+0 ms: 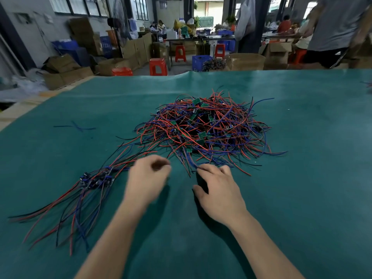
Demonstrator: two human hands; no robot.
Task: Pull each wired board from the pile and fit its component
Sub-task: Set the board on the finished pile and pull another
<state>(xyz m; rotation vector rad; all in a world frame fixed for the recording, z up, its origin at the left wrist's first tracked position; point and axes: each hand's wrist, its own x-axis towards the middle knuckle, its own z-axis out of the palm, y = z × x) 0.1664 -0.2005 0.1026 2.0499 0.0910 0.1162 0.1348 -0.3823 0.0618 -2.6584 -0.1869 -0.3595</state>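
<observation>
Now right hand (218, 190) fingertips on pile (205, 125) wire ends; left hand (147, 178) blurred, grip unclear.

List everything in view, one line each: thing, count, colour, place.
pile of wired boards: one, red, blue and black wires with green boards, table centre
bundle of wired boards: one, same wire colours, laid out left of the hands
loose wire: one or two, blue, far left
table cover: one, teal
stools: several, red, floor behind
left hand: blurred, curled, above the table
right hand: fingertips at the pile's near wires
</observation>
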